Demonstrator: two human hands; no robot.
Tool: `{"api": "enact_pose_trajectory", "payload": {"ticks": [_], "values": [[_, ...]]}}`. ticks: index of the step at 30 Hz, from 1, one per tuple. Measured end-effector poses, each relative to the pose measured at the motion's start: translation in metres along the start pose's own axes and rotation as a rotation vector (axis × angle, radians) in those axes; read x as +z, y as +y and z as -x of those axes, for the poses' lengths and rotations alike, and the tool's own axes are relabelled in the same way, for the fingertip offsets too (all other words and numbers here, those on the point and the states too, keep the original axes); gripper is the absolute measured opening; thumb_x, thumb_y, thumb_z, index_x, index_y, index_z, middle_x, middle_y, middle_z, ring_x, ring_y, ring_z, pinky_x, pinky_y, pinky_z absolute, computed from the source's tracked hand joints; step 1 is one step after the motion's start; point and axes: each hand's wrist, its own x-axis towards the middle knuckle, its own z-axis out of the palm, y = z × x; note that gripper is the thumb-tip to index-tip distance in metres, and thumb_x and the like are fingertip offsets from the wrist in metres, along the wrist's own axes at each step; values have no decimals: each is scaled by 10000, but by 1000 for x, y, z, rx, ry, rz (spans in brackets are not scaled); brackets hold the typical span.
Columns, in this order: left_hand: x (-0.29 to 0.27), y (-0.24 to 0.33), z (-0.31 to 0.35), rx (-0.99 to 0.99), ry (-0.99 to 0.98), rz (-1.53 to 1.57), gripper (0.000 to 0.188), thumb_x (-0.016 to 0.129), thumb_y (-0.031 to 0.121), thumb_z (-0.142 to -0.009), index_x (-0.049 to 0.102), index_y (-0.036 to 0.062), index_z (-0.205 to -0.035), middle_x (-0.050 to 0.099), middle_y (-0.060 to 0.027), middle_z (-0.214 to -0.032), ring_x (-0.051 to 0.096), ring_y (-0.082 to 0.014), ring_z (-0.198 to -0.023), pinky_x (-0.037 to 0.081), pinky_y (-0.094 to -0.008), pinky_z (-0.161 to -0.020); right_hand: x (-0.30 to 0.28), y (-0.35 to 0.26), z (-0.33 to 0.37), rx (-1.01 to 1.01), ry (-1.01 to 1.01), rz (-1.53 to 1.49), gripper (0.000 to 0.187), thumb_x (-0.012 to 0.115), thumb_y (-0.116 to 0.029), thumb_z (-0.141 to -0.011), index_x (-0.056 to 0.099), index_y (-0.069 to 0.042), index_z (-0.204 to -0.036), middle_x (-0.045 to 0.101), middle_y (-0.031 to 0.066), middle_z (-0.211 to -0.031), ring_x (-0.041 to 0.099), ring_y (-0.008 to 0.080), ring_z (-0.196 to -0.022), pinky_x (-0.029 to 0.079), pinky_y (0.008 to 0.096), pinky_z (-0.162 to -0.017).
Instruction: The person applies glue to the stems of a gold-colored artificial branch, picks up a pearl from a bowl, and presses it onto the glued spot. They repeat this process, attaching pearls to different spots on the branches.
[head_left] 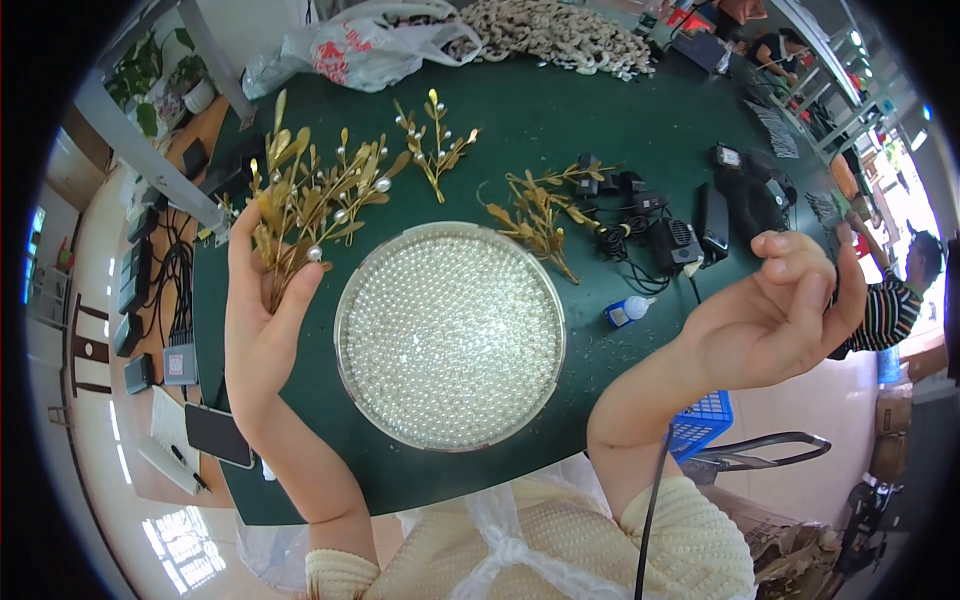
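On the left of the green table, my left hand [262, 335] is closed round the lower stems of a bunch of gold leaf sprigs [300, 190]. White pearls sit among their leaves, one beside my thumb tip. My right hand [775, 315] is raised at the right, palm up. Its fingers are loosely curled and partly apart, with nothing visible in them. Between my hands stands a round tray [338, 345] full of loose white pearls. A pearled sprig [437, 150] lies behind it, and plain gold sprigs [540, 215] lie to its right.
A blue-and-white glue bottle [628, 311] lies near black adapters and cables [670, 240]. Plastic bags [370, 50] and a pale heap of small pieces [560, 35] are at the back. A phone [220, 435] rests at the left edge. Other people sit at the far right.
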Motion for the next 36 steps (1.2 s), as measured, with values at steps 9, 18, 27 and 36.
{"api": "enact_pose_trajectory", "payload": {"ticks": [9, 18, 27, 36], "values": [[-20, 5, 12, 80, -20, 127, 691, 627, -10, -785, 245, 44, -1359, 473, -105, -1226, 512, -177, -1064, 425, -291, -888, -97, -19, 2, 252, 24, 169, 190, 492, 58, -797, 554, 43, -976, 532, 66, -800, 482, 113, -686, 404, 214, -643], [-40, 44, 74, -77, -27, 176, 781, 711, 66, -741, 240, 80, -1363, 527, -45, -1124, 471, -80, -968, 370, -219, -814, -62, -31, 92, 535, -654, 326, 112, 562, 21, -792, 606, 18, -895, 538, 46, -710, 481, 103, -622, 400, 224, -580], [-82, 37, 144, -25, 251, 82, 747, 694, 32, -732, 284, 84, -1353, 544, -52, -1086, 520, -99, -891, 428, -214, -749, -62, -41, 114, 475, -999, 291, 231, 604, 2, -752, 598, -31, -981, 534, 75, -890, 530, 174, -739, 428, 281, -690], [-123, 41, 239, -130, 493, -5, 705, 660, 85, -767, 289, 93, -1366, 547, -10, -967, 461, -38, -744, 283, -163, -536, -55, -56, 131, 707, -903, 169, 201, 558, 9, -805, 623, -13, -994, 562, 25, -675, 499, 78, -596, 411, 220, -576]]}}
